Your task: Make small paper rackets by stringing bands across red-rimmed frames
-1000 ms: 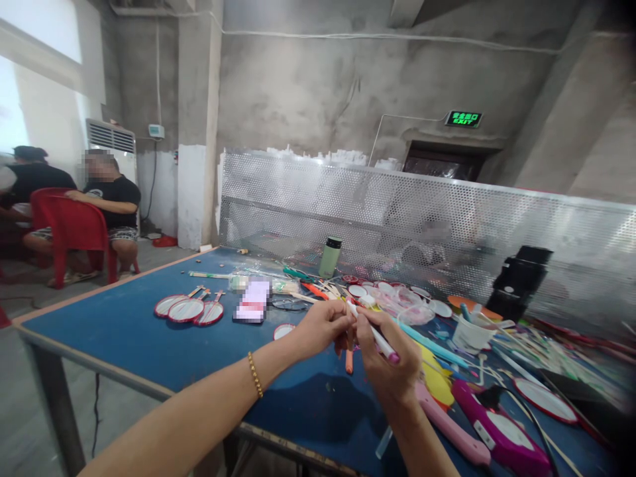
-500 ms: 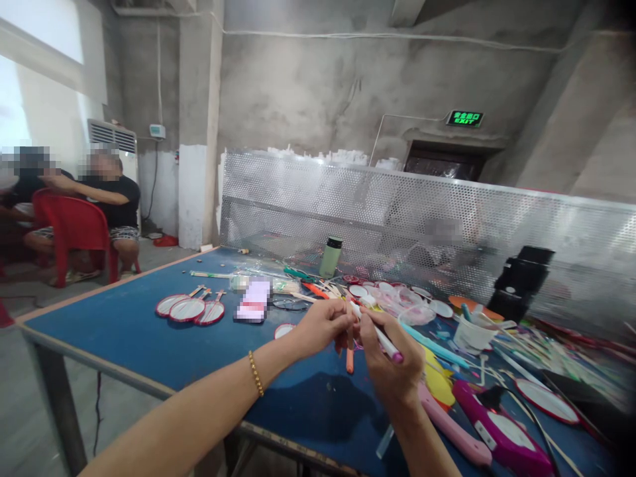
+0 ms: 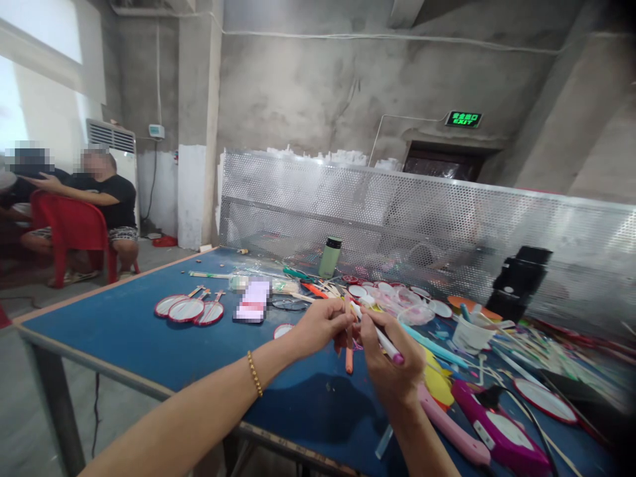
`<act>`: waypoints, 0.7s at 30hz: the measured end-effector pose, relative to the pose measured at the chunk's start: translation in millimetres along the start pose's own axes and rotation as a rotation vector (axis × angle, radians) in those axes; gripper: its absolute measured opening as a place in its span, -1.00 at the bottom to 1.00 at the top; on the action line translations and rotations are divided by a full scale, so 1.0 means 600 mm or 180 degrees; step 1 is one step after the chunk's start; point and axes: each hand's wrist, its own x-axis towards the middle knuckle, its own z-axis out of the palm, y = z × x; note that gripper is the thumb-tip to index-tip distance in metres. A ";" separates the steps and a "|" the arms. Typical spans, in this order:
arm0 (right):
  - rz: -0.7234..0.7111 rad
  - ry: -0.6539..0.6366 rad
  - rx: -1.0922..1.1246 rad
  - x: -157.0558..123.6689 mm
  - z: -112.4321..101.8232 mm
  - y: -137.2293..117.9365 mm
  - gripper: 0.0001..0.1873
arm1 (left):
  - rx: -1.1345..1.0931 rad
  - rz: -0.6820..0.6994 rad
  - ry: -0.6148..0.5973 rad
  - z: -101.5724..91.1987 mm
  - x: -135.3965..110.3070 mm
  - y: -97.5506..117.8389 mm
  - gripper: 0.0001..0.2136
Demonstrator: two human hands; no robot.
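Note:
My left hand [image 3: 320, 328] is closed on a thin stick with an orange lower end [image 3: 349, 363], held roughly upright above the blue table [image 3: 199, 358]. Fingers of my right hand [image 3: 395, 361] wrap round a white marker-like pen with a purple end [image 3: 391, 346]. The pen slants, its far tip close to the stick beside my left fingertips. I cannot tell whether the tip touches the stick. Part of a small white disc with a red rim [image 3: 282, 330] shows behind my left wrist.
Left lie several small red-rimmed paddles [image 3: 186, 309] and a phone [image 3: 252, 301]. A green bottle [image 3: 330, 258] stands before the perforated metal screen [image 3: 298, 205]. Right are a white cup [image 3: 472, 336], a pink-handled tool [image 3: 454, 430], a purple device [image 3: 501, 434] and loose strips. People sit far left.
Both hands stay almost in place, still holding the stick and the pen. In the background, a seated person's arm and head have shifted slightly.

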 end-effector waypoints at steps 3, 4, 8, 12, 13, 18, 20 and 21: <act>-0.0006 0.0010 -0.0014 0.001 0.000 -0.002 -0.91 | 0.0046 0.0000 -0.0019 -0.001 0.000 0.000 -0.56; -0.0015 0.0015 -0.0019 0.001 0.000 -0.003 -0.91 | 0.0049 0.0006 -0.0029 -0.001 0.000 -0.001 -0.56; -0.0084 -0.0052 -0.0028 0.004 -0.001 -0.005 -0.91 | 0.0015 0.0002 -0.0005 -0.001 0.001 -0.003 -0.58; -0.0023 -0.0044 -0.0050 0.004 0.000 -0.005 -0.91 | 0.0021 0.0011 0.0002 -0.001 0.001 -0.004 -0.59; 0.0012 -0.0015 -0.0050 0.003 0.000 -0.004 -0.91 | 0.0022 0.0010 -0.0016 -0.001 0.001 -0.004 -0.59; -0.0017 -0.0060 -0.0016 0.001 -0.001 0.000 -0.90 | -0.0008 0.0006 -0.0051 -0.001 0.001 -0.004 -0.58; -0.0015 -0.0045 -0.0050 0.001 -0.001 0.000 -0.90 | -0.0009 0.0003 -0.0032 -0.001 0.002 -0.004 -0.57; 0.0006 -0.0027 -0.0069 0.001 -0.001 0.000 -0.90 | -0.0009 0.0000 -0.0029 -0.001 0.002 -0.005 -0.57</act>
